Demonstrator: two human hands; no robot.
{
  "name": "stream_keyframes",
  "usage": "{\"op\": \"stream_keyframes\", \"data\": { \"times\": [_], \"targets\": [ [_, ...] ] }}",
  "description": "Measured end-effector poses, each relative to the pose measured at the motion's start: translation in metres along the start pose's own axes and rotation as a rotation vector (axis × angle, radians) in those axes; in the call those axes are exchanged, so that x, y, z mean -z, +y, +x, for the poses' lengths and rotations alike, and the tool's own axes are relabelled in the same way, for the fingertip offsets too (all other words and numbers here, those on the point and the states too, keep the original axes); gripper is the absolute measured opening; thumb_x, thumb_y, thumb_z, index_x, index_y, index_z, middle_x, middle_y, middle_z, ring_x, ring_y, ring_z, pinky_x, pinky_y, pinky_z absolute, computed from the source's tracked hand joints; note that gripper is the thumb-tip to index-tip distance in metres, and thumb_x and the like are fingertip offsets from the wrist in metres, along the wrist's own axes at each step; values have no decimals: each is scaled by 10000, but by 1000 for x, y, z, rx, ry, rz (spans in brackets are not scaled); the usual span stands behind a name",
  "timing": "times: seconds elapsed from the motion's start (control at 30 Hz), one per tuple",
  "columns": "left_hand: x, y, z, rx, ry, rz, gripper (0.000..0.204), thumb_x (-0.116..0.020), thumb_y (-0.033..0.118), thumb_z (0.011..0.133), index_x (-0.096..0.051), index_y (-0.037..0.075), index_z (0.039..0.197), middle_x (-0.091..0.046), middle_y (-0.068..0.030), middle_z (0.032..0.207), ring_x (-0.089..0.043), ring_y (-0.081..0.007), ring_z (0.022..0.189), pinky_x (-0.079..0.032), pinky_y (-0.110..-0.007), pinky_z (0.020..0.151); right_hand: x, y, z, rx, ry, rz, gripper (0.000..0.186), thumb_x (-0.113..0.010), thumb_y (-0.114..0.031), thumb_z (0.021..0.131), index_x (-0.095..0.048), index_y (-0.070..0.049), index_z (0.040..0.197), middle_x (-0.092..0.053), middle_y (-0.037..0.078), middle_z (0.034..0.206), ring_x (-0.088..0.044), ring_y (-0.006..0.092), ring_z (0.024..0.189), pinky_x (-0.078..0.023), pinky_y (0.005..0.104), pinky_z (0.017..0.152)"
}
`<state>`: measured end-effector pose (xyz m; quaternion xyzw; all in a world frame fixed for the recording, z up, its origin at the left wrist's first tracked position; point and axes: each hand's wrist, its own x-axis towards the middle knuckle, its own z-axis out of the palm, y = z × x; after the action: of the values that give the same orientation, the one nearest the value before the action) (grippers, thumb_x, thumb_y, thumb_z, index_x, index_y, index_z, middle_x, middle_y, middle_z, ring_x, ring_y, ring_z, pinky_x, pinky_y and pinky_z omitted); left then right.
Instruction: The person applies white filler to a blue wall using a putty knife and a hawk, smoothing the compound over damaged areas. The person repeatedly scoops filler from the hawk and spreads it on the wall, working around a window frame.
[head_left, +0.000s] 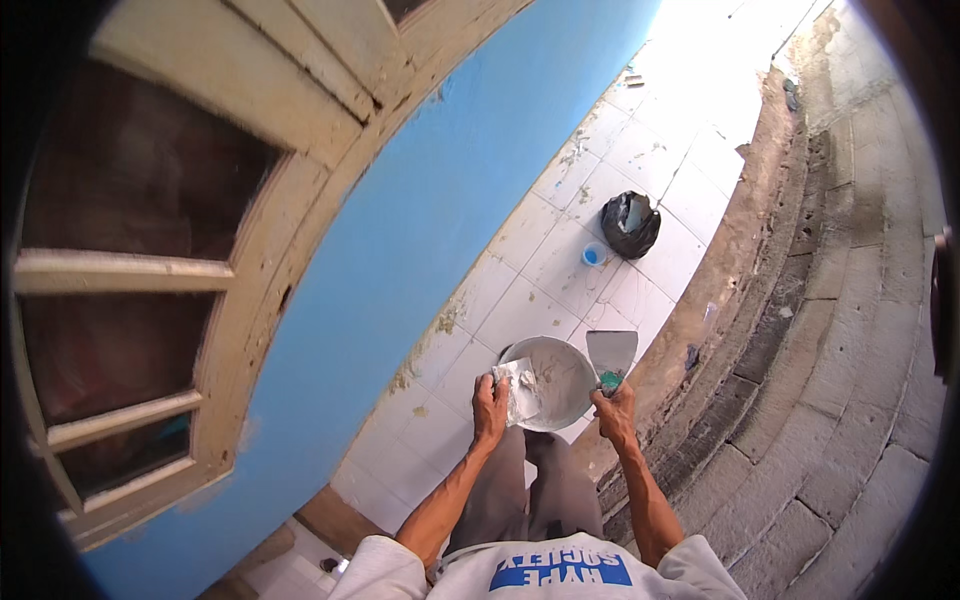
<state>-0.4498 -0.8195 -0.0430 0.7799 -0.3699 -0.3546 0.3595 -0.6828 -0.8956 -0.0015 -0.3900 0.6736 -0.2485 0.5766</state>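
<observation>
My left hand (489, 409) is closed on a flat white piece (521, 391) smeared with putty, held over the left side of a round pale basin (562, 380). Greyish residue coats the inside of the basin. In my right hand (615, 408) is a putty knife (611, 352) with a green handle, its wide grey blade pointing away from me beside the basin's right rim. My fingers wrap around the handle and partly hide it.
A blue wall (400, 260) with a wooden-framed window (250, 200) runs along my left. Ahead on the white tiled floor (520, 300) are a small blue cup (594, 254) and a black plastic bag (630, 225). Rough stone paving (830, 400) lies to the right, past the tiles' edge.
</observation>
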Motion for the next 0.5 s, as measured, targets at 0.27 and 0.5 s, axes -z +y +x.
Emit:
{"op": "stream_keyframes", "data": {
  "times": [0.27, 0.5],
  "targets": [
    [8, 102, 59, -230, -11, 94, 273, -577, 200, 952, -540, -60, 1029, -542, -227, 1030, -546, -391, 971, -453, -438, 852, 32, -90, 15, -2, 55, 8, 151, -670, -83, 778, -600, -1, 883, -588, 14, 722, -568, 103, 553, -496, 265, 483],
    [-38, 202, 100, -425, -36, 118, 282, -565, 208, 956, -565, -61, 1042, -576, -220, 1060, -581, -405, 965, -486, -429, 827, 98, -149, 40, 112, 201, 169, 232, -681, -67, 763, -594, 13, 963, -598, 19, 733, -564, 102, 530, -501, 254, 471]
  ]
}}
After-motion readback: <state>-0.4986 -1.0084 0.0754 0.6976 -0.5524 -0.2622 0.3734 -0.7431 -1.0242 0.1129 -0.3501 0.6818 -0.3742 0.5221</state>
